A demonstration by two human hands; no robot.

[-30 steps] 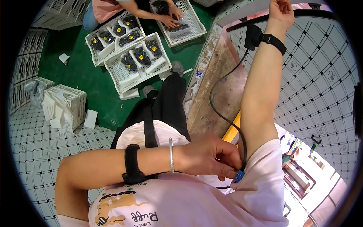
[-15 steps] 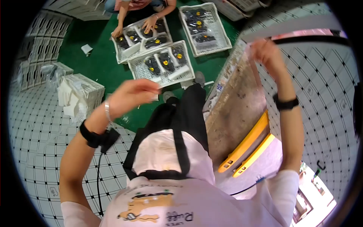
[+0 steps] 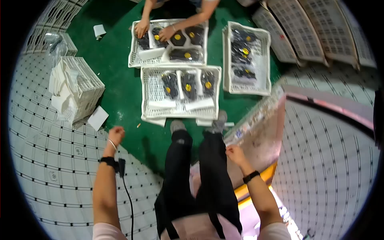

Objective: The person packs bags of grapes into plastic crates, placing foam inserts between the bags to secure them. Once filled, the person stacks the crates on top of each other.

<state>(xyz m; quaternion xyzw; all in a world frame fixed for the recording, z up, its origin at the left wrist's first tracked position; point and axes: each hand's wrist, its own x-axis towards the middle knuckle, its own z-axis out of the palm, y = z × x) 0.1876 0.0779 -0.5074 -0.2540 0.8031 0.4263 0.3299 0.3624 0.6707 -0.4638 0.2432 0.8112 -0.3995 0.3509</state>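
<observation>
My left hand [image 3: 116, 135] hangs at my left side with its fingers curled in, and nothing shows in it. Beside my right thigh is my right hand [image 3: 235, 153], its fingers also curled, near the edge of a brown worktop [image 3: 262, 138]. In front of my feet stands a white plastic crate [image 3: 143, 94]. Three black items in clear bags with round yellow stickers [image 3: 188, 87] lie in it, parted by white foam strips [image 3: 162, 104]. Both my hands are apart from the crate.
Another person's hands [image 3: 167, 33] work over a second crate [image 3: 131, 56] of bagged black items. A third crate [image 3: 267, 76] stands right of it. At left is a crate with white sheets [image 3: 64, 90]. Wire racks [image 3: 300, 32] stand at upper right; yellow strips [image 3: 269, 173] lie below.
Both my hands have come down, from raised in front of me to beside my legs. My view has shifted toward the crates. The other person's hands stay at the far crate.
</observation>
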